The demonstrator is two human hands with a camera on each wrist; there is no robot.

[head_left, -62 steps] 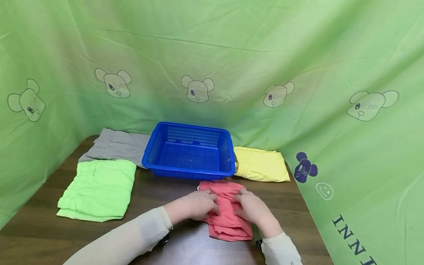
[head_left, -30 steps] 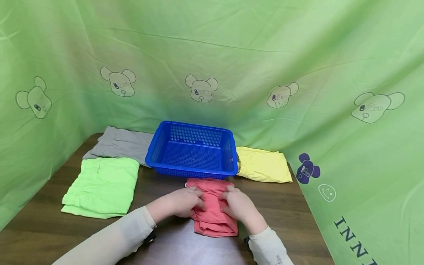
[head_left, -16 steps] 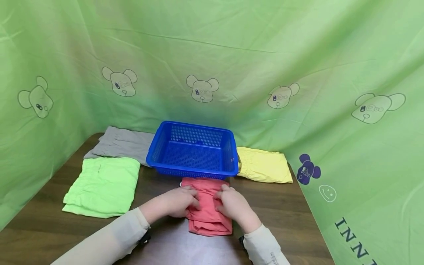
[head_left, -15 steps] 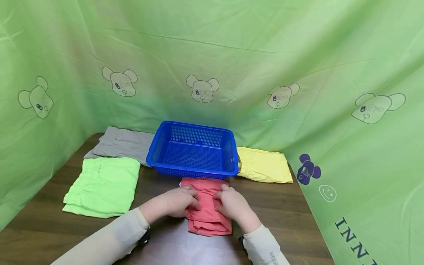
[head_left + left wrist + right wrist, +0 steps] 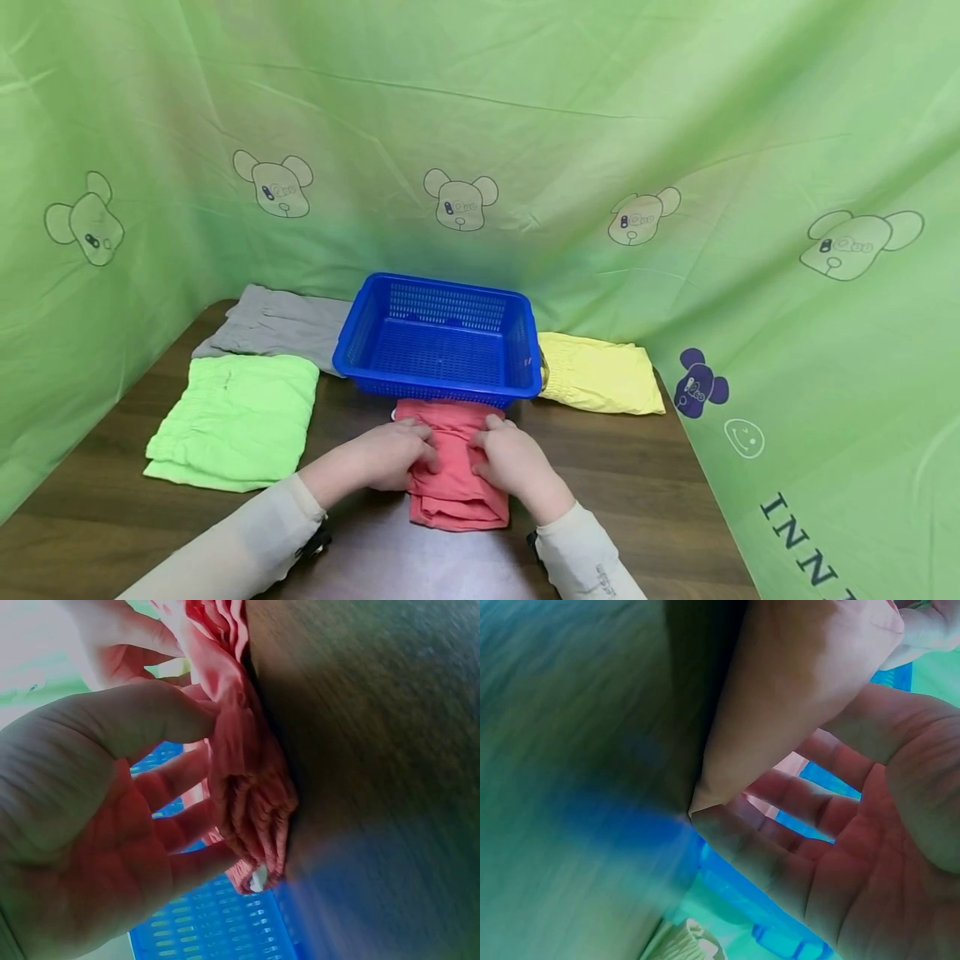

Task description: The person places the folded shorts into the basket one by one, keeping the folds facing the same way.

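Observation:
Folded red pants [image 5: 454, 454] lie flat on the table just in front of the blue basket, a white tip showing at their upper left corner. On their left side rests my left hand [image 5: 392, 455], fingertips on the cloth; the left wrist view shows its thumb and fingers spread along the gathered edge [image 5: 251, 787]. From the other side my right hand [image 5: 516, 460] touches the same pants. In the right wrist view its fingers [image 5: 780, 862] reach along the far edge and the thumb lies across the side of the cloth.
The blue perforated basket [image 5: 450, 388] stands behind the pants with nothing in it. Folded green pants [image 5: 236, 421] lie at left, grey ones [image 5: 288, 325] behind them, and yellow ones [image 5: 600, 375] right of the basket. A green printed curtain [image 5: 555, 92] encloses the wooden table [image 5: 637, 500].
Both hands have slid the red pants leftward along the table, from near the basket's right end to in front of its middle. The basket and the other pants stay put.

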